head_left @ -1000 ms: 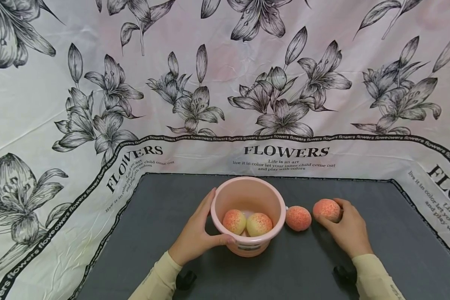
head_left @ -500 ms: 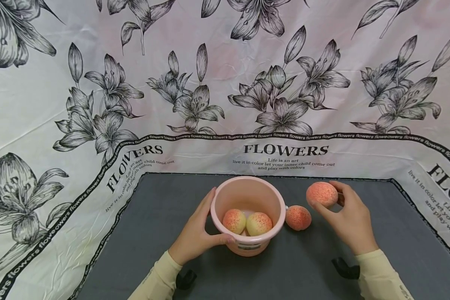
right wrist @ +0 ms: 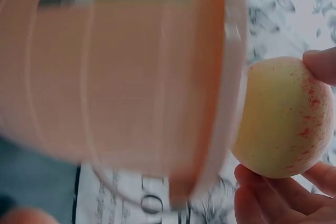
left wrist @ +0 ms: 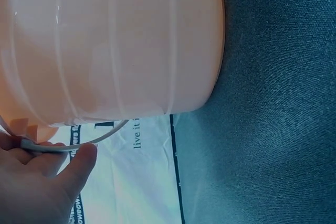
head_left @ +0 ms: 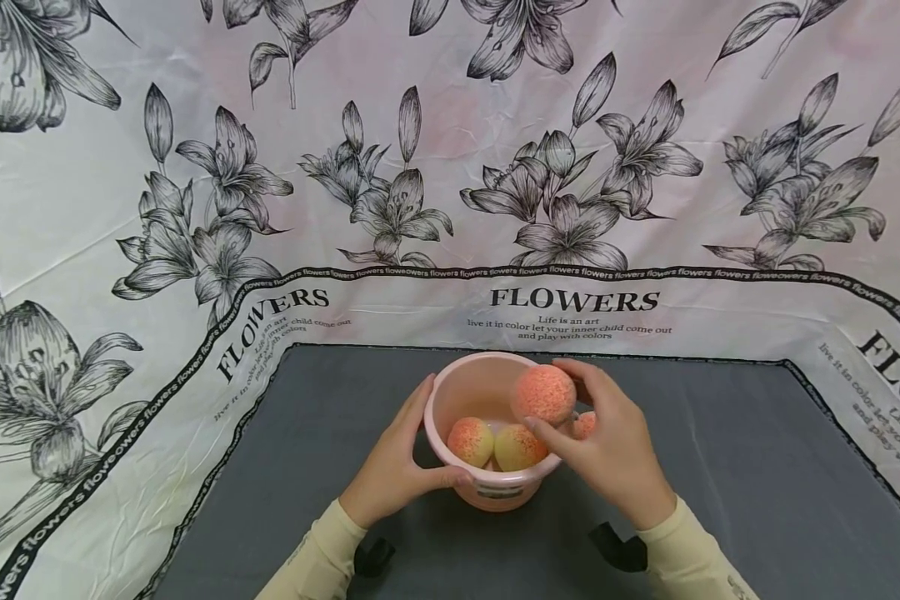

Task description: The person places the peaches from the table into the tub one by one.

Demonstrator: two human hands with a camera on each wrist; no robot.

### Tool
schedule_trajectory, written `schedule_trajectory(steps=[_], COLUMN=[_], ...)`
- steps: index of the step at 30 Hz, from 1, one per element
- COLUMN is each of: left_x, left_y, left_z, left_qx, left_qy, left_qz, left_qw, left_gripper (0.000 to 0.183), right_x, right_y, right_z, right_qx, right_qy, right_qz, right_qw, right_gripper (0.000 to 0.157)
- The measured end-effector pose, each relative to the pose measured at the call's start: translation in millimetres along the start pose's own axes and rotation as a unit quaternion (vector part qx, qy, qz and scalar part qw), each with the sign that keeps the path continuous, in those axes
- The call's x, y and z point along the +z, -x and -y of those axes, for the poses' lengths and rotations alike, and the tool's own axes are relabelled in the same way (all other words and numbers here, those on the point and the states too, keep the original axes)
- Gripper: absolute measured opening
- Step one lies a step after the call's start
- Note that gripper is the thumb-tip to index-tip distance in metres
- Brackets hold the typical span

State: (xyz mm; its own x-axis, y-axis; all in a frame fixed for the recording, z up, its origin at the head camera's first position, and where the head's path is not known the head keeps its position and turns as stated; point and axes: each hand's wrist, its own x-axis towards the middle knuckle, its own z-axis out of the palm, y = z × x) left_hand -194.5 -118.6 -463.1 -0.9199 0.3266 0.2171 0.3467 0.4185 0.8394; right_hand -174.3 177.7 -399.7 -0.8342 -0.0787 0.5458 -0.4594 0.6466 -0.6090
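Note:
A pink plastic bucket [head_left: 487, 500] stands upright on the grey cloth. My left hand [head_left: 392, 471] grips its left side, the thumb over the front rim. In the left wrist view, those fingers are by the thin bucket handle [left wrist: 107, 136]. My right hand [head_left: 618, 446] holds a peach [head_left: 543, 393] between thumb and fingers over the bucket's right rim; its yellow side [right wrist: 278, 119] shows in the right wrist view. Inside the bucket lie two peaches, one left [head_left: 470, 442] and one right [head_left: 519, 450]. Another peach [head_left: 586, 424], right of the bucket, is mostly hidden by my right hand.
Dark grey cloth [head_left: 307, 417] covers the work surface. Behind it rises a white sheet [head_left: 412, 308] with flower drawings and lettering. A black strap [head_left: 617, 547] hangs at my right wrist and another [head_left: 373, 557] at my left.
My right hand has lifted the peach from the right side and carried it left, over the bucket's rim. The left hand and the bucket have stayed in place.

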Motion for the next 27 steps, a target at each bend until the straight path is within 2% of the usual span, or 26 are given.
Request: schedule_trajectory(steps=[5, 13, 19, 27], left_x=[1.7, 0.8, 0.7, 0.5], left_y=[-0.9, -1.4, -1.6, -2.9], left_z=[1.0, 3.3, 3.9, 2.0], left_qx=[-0.003, 0.004, 0.012, 0.018], left_qy=[-0.003, -0.004, -0.006, -0.003], left_qz=[0.003, 0.002, 0.002, -0.001], left_qw=[1.0000, 1.0000, 0.9999, 0.9998], left_gripper=[0.129, 0.128, 0.129, 0.129], right_x=[18.0, 28.4, 33.1, 33.2], right_y=[5, 9, 11, 8], right_z=[8, 11, 12, 10], right_qx=[-0.029, -0.051, -0.072, -0.097], right_qy=[-0.023, -0.044, -0.053, -0.020], right_qz=[0.044, 0.089, 0.095, 0.089], right_qw=[0.998, 0.994, 0.991, 0.991], right_gripper=[0.075, 0.076, 0.073, 0.070])
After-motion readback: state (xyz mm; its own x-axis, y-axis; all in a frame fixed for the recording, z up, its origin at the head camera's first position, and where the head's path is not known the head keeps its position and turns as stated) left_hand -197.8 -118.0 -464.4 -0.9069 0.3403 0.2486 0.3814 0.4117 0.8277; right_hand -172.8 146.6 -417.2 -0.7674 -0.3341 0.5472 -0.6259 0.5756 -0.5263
